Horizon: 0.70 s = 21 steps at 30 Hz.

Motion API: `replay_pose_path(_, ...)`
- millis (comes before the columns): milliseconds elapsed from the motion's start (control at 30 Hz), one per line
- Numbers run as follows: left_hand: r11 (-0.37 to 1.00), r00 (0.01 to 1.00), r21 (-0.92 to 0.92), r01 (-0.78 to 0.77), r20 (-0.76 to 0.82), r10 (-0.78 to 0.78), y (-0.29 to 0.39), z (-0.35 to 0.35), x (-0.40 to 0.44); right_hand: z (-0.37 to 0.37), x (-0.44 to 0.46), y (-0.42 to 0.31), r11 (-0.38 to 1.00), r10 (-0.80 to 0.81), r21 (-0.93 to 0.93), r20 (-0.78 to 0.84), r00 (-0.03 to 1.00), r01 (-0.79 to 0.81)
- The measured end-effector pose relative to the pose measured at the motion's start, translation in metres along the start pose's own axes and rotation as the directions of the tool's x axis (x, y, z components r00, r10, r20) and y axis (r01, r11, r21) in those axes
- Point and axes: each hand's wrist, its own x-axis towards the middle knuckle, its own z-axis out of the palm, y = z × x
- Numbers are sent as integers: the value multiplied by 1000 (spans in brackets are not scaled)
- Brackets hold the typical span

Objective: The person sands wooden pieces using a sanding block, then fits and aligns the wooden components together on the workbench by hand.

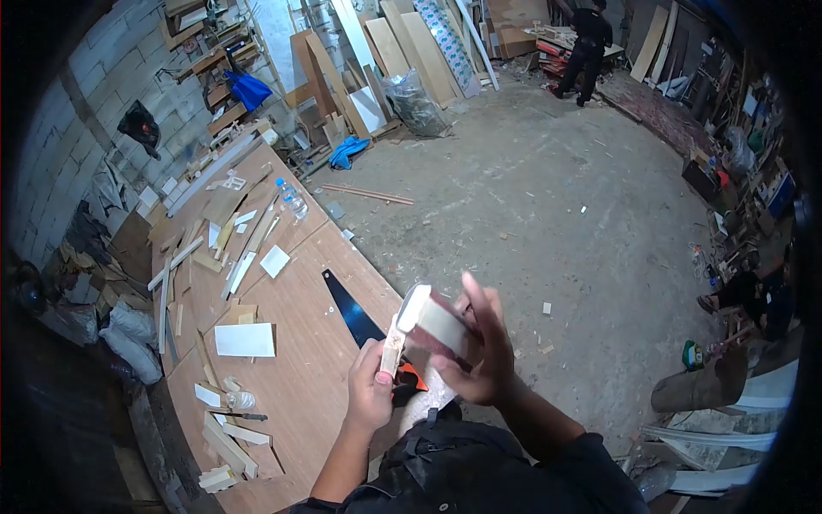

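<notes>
My left hand [372,390] is closed around a short pale strip of wood [393,349], which it holds upright near my lap. Beside it my right hand [486,355] grips a pale block with reddish-brown sides [445,325], smeared by motion. The block's white end is close to the top of the wood strip; I cannot tell whether they touch. A handsaw [351,310] with a dark blade and orange handle lies on the workbench behind my left hand, its handle partly hidden.
The wooden workbench [300,360] bears white-faced offcuts [245,340], wood strips and a water bottle [292,199]. Boards [411,51] lean on the far wall near a plastic bag [418,104]. One person [591,43] stands at the back; another [753,300] sits at right.
</notes>
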Motion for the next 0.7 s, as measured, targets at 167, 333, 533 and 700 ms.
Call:
replay_pose_path(167, 1000, 1000, 14, -22, -17, 22, 1, 2, -1, -6, -2, 19, 981, 116, -163, 60, 991, -105)
replay_pose_path(333, 998, 1000, 55, -17, -1, 17, -1, -5, -1, 2, -4, 21, 980, -46, -189, 108, 993, 66)
replay_pose_path(533, 999, 998, -9, 48, 37, -48, 10, -12, -4, 11, -2, 12, 977, -107, -165, 168, 980, 135)
replay_pose_path(700, 954, 973, -204, 220, 111, -200, 12, -16, -12, 8, 6, 5, 984, 176, -23, 215, 961, -175)
